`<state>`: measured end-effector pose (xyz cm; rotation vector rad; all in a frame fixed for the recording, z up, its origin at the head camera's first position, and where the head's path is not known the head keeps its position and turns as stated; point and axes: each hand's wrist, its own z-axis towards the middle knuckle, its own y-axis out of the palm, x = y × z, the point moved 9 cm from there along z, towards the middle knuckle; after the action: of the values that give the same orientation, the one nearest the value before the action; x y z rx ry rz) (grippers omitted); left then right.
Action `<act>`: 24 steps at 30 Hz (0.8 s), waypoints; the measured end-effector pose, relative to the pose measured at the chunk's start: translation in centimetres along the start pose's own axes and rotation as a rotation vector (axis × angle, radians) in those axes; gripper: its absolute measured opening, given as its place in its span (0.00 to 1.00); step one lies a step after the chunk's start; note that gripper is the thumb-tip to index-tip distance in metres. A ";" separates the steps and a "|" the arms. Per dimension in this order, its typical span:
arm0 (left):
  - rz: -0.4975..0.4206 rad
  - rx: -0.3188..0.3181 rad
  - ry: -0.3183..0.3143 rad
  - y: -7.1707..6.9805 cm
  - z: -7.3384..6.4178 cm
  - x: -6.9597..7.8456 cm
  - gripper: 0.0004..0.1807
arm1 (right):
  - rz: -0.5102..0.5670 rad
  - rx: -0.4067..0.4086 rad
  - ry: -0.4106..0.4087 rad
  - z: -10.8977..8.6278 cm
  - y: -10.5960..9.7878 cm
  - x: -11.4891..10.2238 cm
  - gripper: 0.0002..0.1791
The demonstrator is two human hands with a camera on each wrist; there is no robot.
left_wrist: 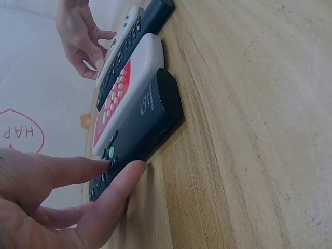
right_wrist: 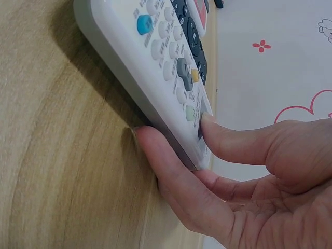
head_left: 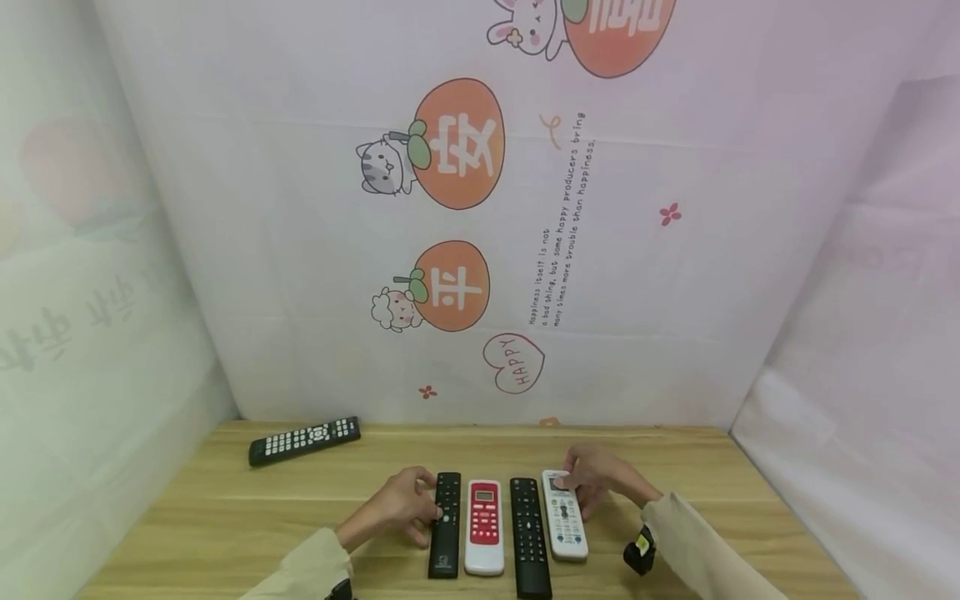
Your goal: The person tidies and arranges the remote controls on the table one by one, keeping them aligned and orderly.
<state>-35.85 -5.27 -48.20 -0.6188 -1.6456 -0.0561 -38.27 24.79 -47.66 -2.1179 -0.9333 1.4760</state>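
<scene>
Four remote controls lie side by side, so several stand in a row across the wooden table. At the left end, a short black remote control (head_left: 446, 537) is held by my left hand (head_left: 403, 505), thumb on its buttons and fingers along its outer side. My right hand (head_left: 594, 477) grips the upper end of a white remote control (head_left: 567, 525) at the right end. In the right wrist view its thumb (right_wrist: 233, 140) presses on the small screen while the fingers lie against the side edge. Between them are a red-and-white remote control (head_left: 484, 527) and a longer black remote control (head_left: 530, 535).
Another black remote control (head_left: 305, 442) with pale buttons lies slanted at the table's back left. White printed cloth (head_left: 600, 350) hangs behind the wooden table (head_left: 315, 492), and pale cloth walls stand on both sides. A black band with a yellow patch (head_left: 641, 550) is at the right wrist.
</scene>
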 end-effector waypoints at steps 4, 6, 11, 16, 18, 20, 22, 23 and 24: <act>0.006 0.004 0.005 0.1 0.1 0.1 0.30 | -0.013 0.003 0.006 0.0 -0.2 0.1 0.09; 0.006 0.004 0.004 0.0 0.1 0.0 0.30 | -0.009 0.003 0.001 0.0 -0.2 0.1 0.09; -0.008 -0.010 0.001 -0.1 0.1 -0.3 0.29 | -0.009 0.007 -0.014 -0.1 -0.2 0.0 0.09; 0.009 0.012 0.034 -0.6 0.0 0.0 0.26 | -0.017 0.006 -0.013 -0.1 -0.3 -0.1 0.09; 0.027 0.028 0.045 -0.9 0.1 0.1 0.26 | -0.019 0.004 -0.008 0.0 -0.3 0.0 0.09; 0.054 0.051 0.055 -1.2 0.2 0.2 0.25 | -0.018 0.001 -0.003 0.0 -0.3 0.0 0.09; 0.089 0.083 0.073 -1.6 0.2 0.3 0.23 | -0.022 0.002 -0.001 0.0 -0.2 0.0 0.09; 0.107 0.100 0.083 -1.8 0.2 0.4 0.23 | -0.021 0.002 0.000 -0.1 -0.2 0.0 0.09; 0.126 0.120 0.088 -2.1 0.2 0.5 0.22 | -0.022 0.002 0.000 -0.1 -0.2 0.0 0.09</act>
<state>-36.93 -6.75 -47.08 -0.6181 -1.5100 0.1044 -38.28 24.91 -47.49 -2.0989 -0.9517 1.4655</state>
